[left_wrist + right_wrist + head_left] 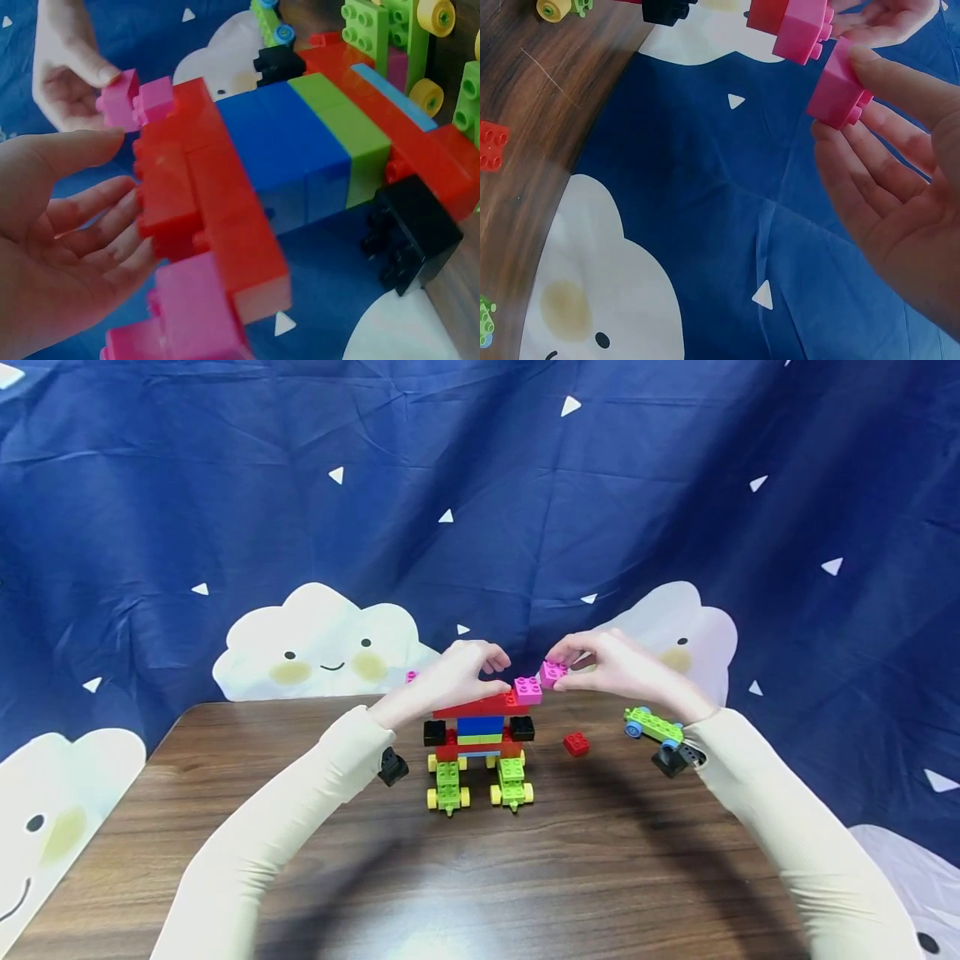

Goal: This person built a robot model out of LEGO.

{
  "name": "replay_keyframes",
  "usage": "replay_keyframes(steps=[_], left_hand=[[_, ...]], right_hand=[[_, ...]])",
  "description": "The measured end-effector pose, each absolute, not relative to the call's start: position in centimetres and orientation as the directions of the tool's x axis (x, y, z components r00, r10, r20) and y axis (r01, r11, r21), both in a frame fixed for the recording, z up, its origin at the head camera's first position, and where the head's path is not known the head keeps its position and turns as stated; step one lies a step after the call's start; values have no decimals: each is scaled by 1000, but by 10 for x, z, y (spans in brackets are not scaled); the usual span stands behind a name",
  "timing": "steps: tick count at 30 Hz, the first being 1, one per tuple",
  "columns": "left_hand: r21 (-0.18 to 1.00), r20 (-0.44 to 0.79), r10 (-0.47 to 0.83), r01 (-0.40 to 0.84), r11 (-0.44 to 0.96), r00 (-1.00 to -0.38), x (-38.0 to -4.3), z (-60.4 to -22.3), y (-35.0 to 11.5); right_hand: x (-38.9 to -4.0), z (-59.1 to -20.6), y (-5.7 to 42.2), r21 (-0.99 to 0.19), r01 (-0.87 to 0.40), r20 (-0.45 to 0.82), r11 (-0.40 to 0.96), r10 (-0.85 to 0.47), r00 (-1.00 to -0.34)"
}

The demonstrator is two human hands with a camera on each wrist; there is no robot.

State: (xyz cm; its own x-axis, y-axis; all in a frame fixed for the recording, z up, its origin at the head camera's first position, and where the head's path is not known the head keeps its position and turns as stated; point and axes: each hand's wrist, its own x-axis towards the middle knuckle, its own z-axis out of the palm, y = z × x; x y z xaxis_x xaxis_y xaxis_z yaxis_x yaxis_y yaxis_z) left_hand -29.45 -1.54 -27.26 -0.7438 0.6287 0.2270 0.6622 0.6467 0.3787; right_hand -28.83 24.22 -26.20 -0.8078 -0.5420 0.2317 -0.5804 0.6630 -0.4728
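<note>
Between thumb and fingers my right hand [615, 665] pinches a pink brick [838, 86], raised beside the upper right end of a toy-brick build. Another pink brick [527, 691] sits on that end of the build's red top layer [238, 225]. My left hand [459, 675] is at the top of the build, thumb and fingers spread, fingertips right at the red studs. Under the red layer come blue bricks [480, 727], a lime layer [337, 139] and black side bricks [522, 728]. The build stands on lime wheeled bases [512, 783] with yellow wheels.
On the wooden table [480, 868], a loose red brick [576, 743] lies right of the build. Farther right, near my right wrist, is a lime wheeled base [654, 725] with blue wheels. A blue cloth [480, 485] with clouds hangs behind the table.
</note>
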Motion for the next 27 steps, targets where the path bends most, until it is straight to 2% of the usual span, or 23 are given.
replay_keyframes(steps=[11,27], left_hand=[[388,242,603,646,658,-760,-294,-290,-4],[421,247,572,618,664,-782,-294,-295,1]], right_hand=[[-290,-263,237,-477,-598,214,644,-574,-790],[-294,-263,234,-498,-600,175,626,-605,-776]])
